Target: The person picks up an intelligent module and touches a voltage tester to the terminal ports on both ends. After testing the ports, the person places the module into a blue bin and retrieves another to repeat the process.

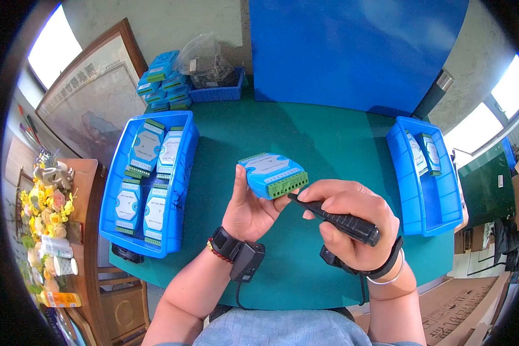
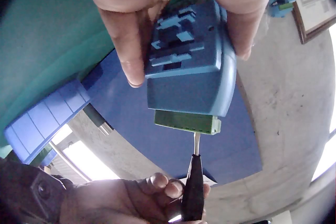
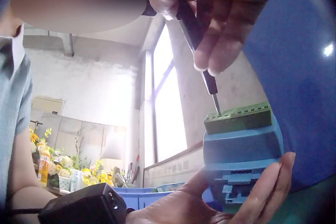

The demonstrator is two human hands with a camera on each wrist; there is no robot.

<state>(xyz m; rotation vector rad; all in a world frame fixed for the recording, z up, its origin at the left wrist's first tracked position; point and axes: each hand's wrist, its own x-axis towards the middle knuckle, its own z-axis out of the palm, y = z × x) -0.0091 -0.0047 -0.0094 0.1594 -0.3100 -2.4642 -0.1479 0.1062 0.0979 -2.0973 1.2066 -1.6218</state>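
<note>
I see the left hand pinching a blue box by its sides, thumb on one side and fingers on the other. The box is up in the air over the green table, and its green strip faces the right hand. The right hand has its fingers curled round a black screwdriver, and the thin metal tip touches the strip. I can't tell how deep it goes.

Left of the left hand I see a blue bin with four boxes much the same. Right of the right hand is another blue bin, with two boxes at its far end. Past the left hand, more blue boxes are piled beside a small tray with a clear bag. Ahead of both hands stands a big blue board. Far left of the left hand are yellow flowers.
</note>
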